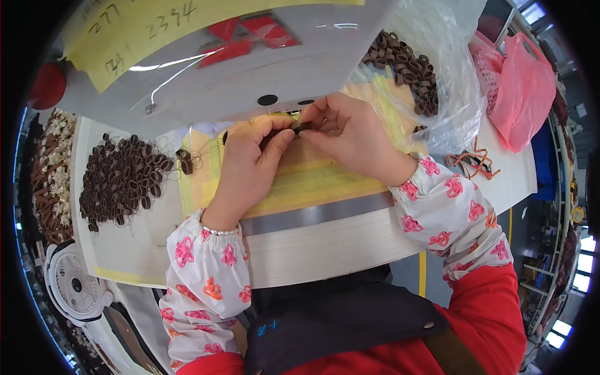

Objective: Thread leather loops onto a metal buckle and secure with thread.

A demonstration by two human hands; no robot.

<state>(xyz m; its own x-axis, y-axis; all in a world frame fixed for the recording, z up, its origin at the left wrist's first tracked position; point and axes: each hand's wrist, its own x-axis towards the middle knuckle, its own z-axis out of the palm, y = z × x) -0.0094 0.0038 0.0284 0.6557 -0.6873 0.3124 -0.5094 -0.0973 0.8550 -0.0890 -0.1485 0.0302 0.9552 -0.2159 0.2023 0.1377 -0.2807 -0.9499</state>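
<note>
Both my hands meet under the white machine head (250, 69), at its needle area. My left hand (250, 159) and my right hand (347, 134) pinch a small dark brown loop (304, 127) between their fingertips, over the yellow-taped machine bed (312, 178). A pile of finished brown loops (122, 178) lies on the table to the left. Two loose brown loops (184, 161) sit just left of my left hand. Another heap of brown loops (406, 69) rests in a clear plastic bag (450, 94) at the right rear.
A pink plastic bag (522, 94) hangs at the far right. Orange rubber bands (475, 161) lie on the white table (125, 250) near my right sleeve. A small white fan (72, 284) stands at lower left. A yellow paper note (144, 31) is stuck on the machine.
</note>
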